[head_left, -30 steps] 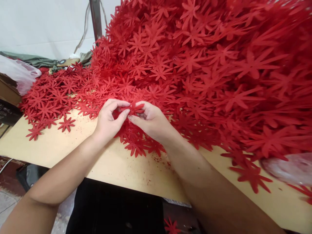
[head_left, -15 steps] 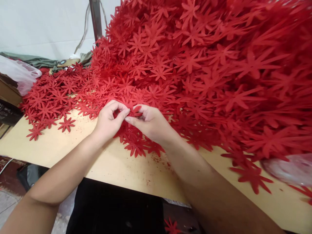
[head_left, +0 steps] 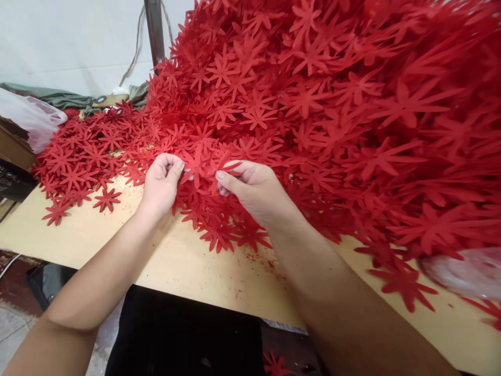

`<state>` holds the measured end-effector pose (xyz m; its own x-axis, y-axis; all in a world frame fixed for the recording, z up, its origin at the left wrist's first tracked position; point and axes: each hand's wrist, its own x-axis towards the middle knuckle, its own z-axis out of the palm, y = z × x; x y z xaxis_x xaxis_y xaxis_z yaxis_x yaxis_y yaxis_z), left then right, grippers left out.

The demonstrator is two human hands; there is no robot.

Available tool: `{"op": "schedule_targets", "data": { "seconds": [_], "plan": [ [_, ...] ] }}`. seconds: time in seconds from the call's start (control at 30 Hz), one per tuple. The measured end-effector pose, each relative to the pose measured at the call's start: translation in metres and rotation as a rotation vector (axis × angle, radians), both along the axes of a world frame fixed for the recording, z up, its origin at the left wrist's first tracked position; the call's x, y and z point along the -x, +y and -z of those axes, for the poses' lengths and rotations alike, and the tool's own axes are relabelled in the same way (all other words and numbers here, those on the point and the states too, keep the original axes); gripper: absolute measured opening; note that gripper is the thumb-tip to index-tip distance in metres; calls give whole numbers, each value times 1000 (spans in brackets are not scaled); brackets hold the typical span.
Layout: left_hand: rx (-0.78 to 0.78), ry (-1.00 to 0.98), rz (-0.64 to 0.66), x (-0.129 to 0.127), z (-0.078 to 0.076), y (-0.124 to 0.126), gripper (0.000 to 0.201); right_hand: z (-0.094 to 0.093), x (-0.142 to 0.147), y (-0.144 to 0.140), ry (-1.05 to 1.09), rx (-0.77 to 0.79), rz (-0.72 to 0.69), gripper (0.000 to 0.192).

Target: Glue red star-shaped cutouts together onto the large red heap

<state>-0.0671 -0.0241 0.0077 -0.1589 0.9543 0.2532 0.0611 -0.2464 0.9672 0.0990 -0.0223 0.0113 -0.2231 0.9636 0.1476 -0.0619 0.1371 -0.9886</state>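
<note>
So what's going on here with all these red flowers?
A person at a table is working with red flower cutouts. The left hand and the right hand each pinch cutouts between fingers and thumb, held just above the table's front edge of the heap. A big pile of the same cutouts rises behind and to the right, with more spread flat to the left. A plastic bag lies at the far left.

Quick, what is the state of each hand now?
Left hand: closed, pinching a red flower cutout.
Right hand: closed, pinching another red cutout.
</note>
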Motion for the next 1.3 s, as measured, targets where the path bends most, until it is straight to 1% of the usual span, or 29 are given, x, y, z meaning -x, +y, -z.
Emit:
{"op": "schedule_targets", "data": {
  "seconds": [0.07,0.17,0.23,0.3,0.43,0.57,0.7,0.83,1.03,1.13,1.23,1.3],
  "plan": [
    [-8,-39,-45,6,-1,3,28,2,-4,4,3,-2,80,25],
    [-40,-101,-156,18,-3,7,28,6,-13,13,47,0,275,18],
    [-42,-89,-153,20,-4,7,28,6,-15,15,65,-23,344,15],
    [-43,-34,-93,16,-4,4,26,5,-14,13,58,-65,321,13],
    [-80,73,0,1,0,-4,20,2,-5,4,20,-109,209,11],
    [-21,88,88,-4,5,-7,21,2,0,0,-23,-91,177,5],
    [9,43,100,-4,6,-8,20,-1,1,-2,-77,-82,160,10],
    [22,36,89,-8,4,-11,21,-6,1,-6,-199,-161,147,29],
    [-14,76,103,-12,2,-15,21,-8,2,-10,-331,-192,182,39],
    [-34,77,90,-13,1,-15,22,-7,0,-8,-389,-201,291,47],
    [-56,52,98,-14,-1,-16,23,-3,-4,-2,-358,-233,391,40],
    [-75,42,109,-15,-1,-16,23,0,-3,-1,-297,-216,374,32]
  ]
}}
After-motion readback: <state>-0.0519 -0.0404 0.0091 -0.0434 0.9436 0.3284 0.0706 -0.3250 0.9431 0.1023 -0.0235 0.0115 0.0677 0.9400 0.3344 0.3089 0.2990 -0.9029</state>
